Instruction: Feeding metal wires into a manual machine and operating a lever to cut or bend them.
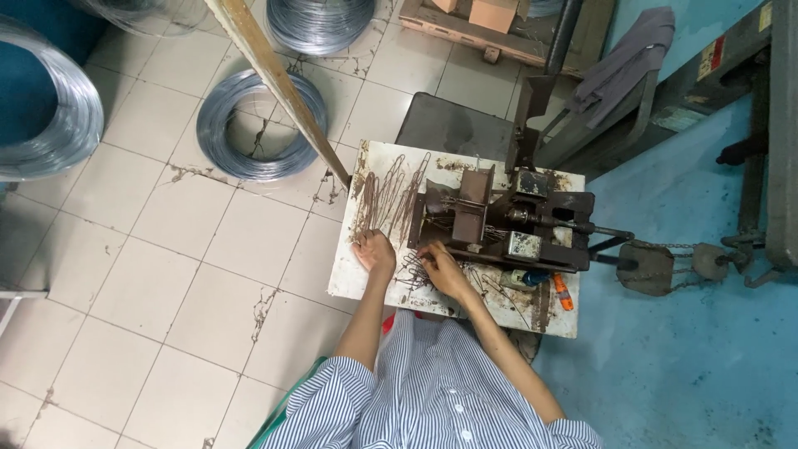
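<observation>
Hands: left hand (376, 252) flat, open on bent wires (389, 198); right hand (440, 268) pinching wire pieces (413, 270) beside machine (507, 224).

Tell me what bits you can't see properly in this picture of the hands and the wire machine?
Head view only:
- Right hand: its fingertips lie among small bent wires, too small to tell its grip.
- Left hand: palm down, hiding what lies under it.
- Big wire coil: cut off by the left edge.
- Machine: inner parts dark, unclear.
</observation>
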